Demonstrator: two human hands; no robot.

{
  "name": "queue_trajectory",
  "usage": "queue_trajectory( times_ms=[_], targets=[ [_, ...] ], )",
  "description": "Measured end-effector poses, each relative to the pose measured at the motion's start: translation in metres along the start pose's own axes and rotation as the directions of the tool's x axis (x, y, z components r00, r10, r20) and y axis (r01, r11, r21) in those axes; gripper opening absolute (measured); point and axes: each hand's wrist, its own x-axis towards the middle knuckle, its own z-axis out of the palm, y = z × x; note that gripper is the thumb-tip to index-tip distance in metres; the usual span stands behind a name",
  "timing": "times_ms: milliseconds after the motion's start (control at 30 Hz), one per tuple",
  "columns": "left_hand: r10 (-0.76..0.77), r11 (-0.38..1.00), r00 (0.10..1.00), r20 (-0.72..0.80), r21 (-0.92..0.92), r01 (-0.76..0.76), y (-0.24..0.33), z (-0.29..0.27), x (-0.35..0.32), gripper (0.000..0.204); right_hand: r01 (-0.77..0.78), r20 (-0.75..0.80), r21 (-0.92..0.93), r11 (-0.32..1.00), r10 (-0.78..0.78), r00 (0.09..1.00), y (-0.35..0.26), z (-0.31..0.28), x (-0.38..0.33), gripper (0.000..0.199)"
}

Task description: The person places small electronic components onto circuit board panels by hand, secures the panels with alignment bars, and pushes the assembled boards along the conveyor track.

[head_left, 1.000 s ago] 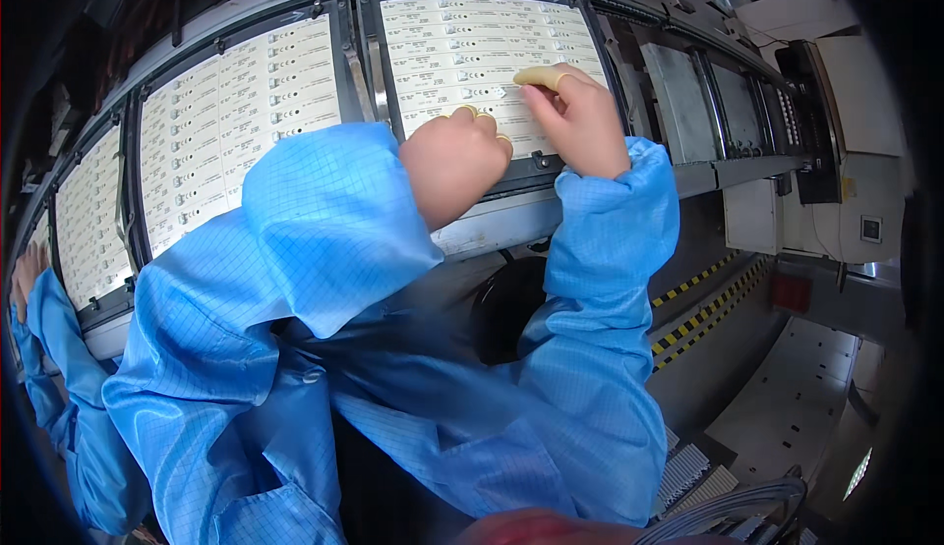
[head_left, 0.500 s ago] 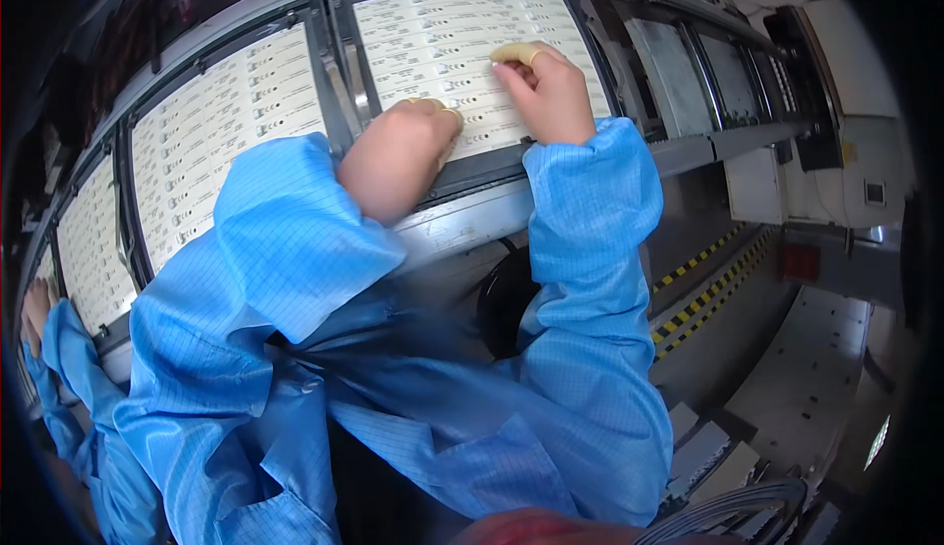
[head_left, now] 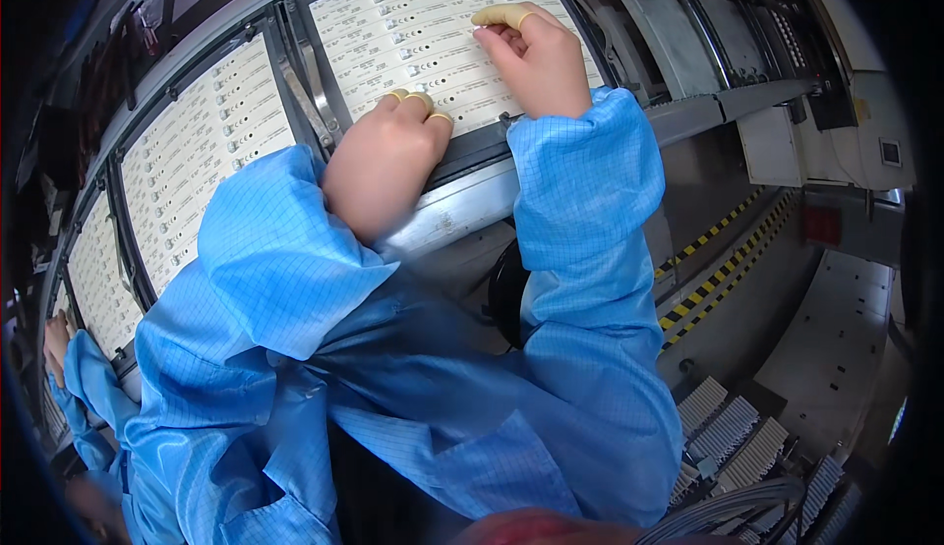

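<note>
Both hands are laid on the white panel (head_left: 433,34) in its dark frame (head_left: 295,83) on the slanted rack. The left hand (head_left: 383,157) is curled loosely at its lower edge, pinching nothing; the right hand (head_left: 541,58) is pressed flat, capped fingers (head_left: 501,16) touching the strips. Neighbouring panels (head_left: 197,162) are seen filled; how much remains cannot be told.

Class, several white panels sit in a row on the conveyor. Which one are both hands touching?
The top, rightmost panel: the left hand and right hand rest on it. The other panels lie untouched to its left.

Blue grid-checked sleeves (head_left: 580,181), yellow-capped fingers (head_left: 500,16), white dotted panel (head_left: 433,34), yellow-black striped floor tape (head_left: 713,285)
</note>
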Motion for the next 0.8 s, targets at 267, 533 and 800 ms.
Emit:
queue_trajectory(
  times_ms=[267,533,800],
  targets=[
    [-0.047,0.979,0.998,0.034,0.199,0.039,0.017,0.0,0.003,0.025,-0.018,-0.117,0.129,0.992,0.033,0.993,0.01,-0.008,0.006,0.02],
    [0.102,0.995,0.989,-0.109,-0.004,-0.103,0.034,-0.092,-0.13,0.03,-0.095,-0.419,0.437,0.894,0.297,0.858,0.017,-0.024,0.0,0.019],
    [-0.529,0.805,0.688,-0.496,-0.038,0.592,-0.057,-0.139,-0.343,0.018,-0.05,-0.482,0.35,0.936,0.226,0.847,-0.116,-0.052,-0.01,0.019]
  ],
)
